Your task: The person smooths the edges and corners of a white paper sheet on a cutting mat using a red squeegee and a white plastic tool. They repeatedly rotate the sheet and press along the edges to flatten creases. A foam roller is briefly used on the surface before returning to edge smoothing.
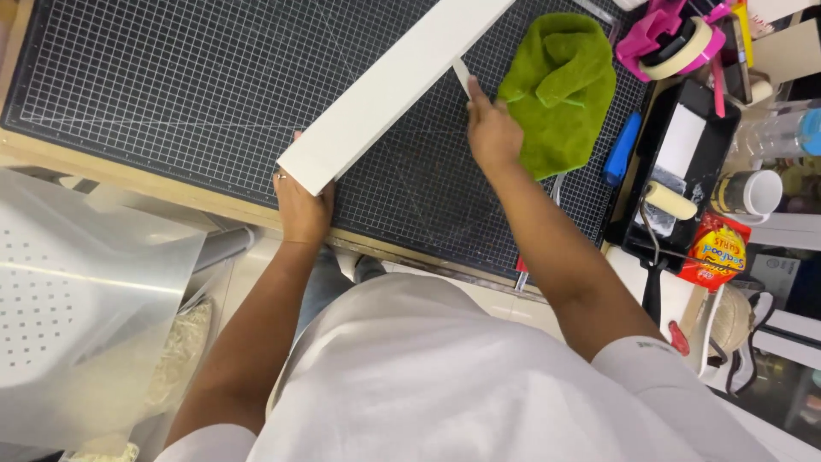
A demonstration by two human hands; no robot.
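White, stiff-looking board [389, 90] is lying diagonally across the gridded cutting mat [171, 94]; the left hand [301, 205] is gripping its near end, the right hand [492, 133] pinching a thin strip [462, 77] along its edge. Probably light, best held at the ends.

**Packages at the right edge of the bench**

One clear package shows: a small snack packet [717, 251], crinkled, red with a yellow panel and printed lettering, lying just right of the black paint tray [723, 137] and below a mug [749, 193] that carries a dark printed label band. A clear plastic bottle [782, 134] with a blue cap lies further up the right edge (whether it bears a label cannot be told). A grey box-like shape [774, 272] sits just right of the packet, too dim to judge. No signs or screens appear.
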